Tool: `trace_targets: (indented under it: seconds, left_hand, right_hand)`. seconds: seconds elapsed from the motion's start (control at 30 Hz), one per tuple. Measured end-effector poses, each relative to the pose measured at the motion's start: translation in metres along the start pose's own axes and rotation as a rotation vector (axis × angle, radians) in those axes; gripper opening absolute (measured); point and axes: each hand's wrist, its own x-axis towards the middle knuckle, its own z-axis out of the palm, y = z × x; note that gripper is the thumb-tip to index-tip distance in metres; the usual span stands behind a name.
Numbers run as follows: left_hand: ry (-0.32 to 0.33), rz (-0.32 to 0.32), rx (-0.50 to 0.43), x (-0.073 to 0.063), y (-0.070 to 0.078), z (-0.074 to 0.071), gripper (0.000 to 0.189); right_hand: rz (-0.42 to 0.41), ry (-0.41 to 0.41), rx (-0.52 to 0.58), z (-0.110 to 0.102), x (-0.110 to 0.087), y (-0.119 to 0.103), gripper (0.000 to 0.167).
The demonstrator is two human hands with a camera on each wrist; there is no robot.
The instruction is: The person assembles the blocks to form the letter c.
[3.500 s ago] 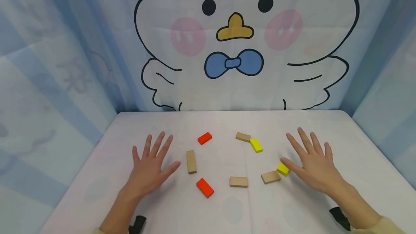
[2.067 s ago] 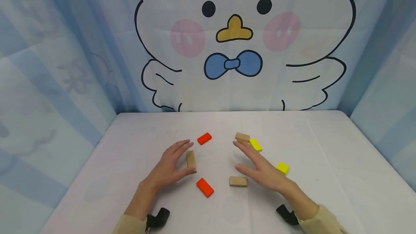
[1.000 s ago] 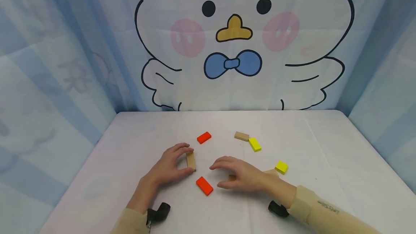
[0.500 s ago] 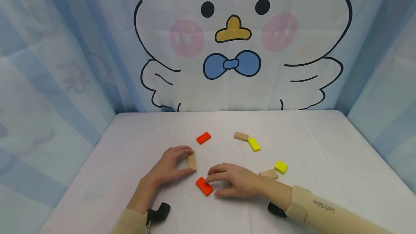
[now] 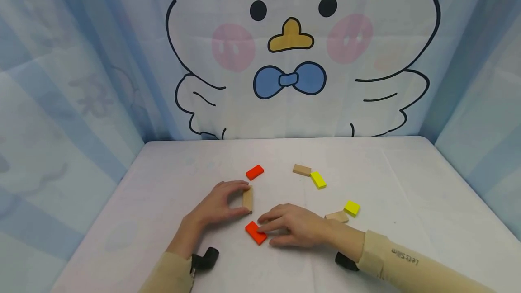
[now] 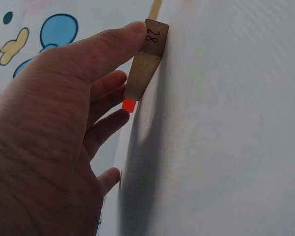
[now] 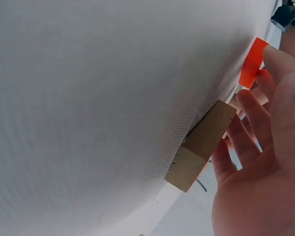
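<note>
My left hand (image 5: 215, 205) pinches a plain wooden block (image 5: 248, 199) lengthwise, thumb at its near end and fingers at the far end. In the left wrist view the number 28 shows on the end of that wooden block (image 6: 153, 40). My right hand (image 5: 299, 225) is low over the table with loosely bent fingers, one fingertip overlapping the near red block (image 5: 253, 233). The right wrist view has this red block (image 7: 253, 63) just past the thumb and forefinger. Another wooden block (image 7: 202, 145) lies beside the other fingers, hidden under the hand from the head view.
A far red block (image 5: 254, 172) lies beyond the left hand. Toward the back right, a wooden block (image 5: 302, 170) meets a yellow block (image 5: 318, 180). Close to the right wrist are a wooden block (image 5: 336, 217) and a yellow block (image 5: 352, 208). A printed curtain (image 5: 195, 49) stands behind the table.
From wide apart, both hands came inward to the blocks. The left has since shifted its wooden block slightly right. The right moved left to the near red block, nearly still over the last half second.
</note>
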Motion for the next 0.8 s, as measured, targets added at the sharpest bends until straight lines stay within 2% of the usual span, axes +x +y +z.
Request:
trace_targets:
  seconds: [0.17, 0.3, 0.6, 0.8]
  left_hand:
    - [-0.007, 0.019, 0.018, 0.005, -0.002, 0.004, 0.056]
    - [-0.023, 0.0, 0.024, 0.007, 0.001, 0.006, 0.057]
    - [-0.024, -0.019, 0.04, 0.009, 0.007, 0.011, 0.06]
    - [-0.013, -0.018, 0.002, 0.009, 0.008, 0.011, 0.06]
  right_hand:
    - [0.007, -0.008, -0.03, -0.001, 0.001, -0.001, 0.035]
    - [0.06, -0.022, -0.013, -0.003, 0.0, 0.001, 0.034]
    - [0.084, -0.018, 0.026, -0.006, -0.001, 0.005, 0.033]
    - [0.118, -0.005, 0.028, -0.008, 0.0, 0.005, 0.031]
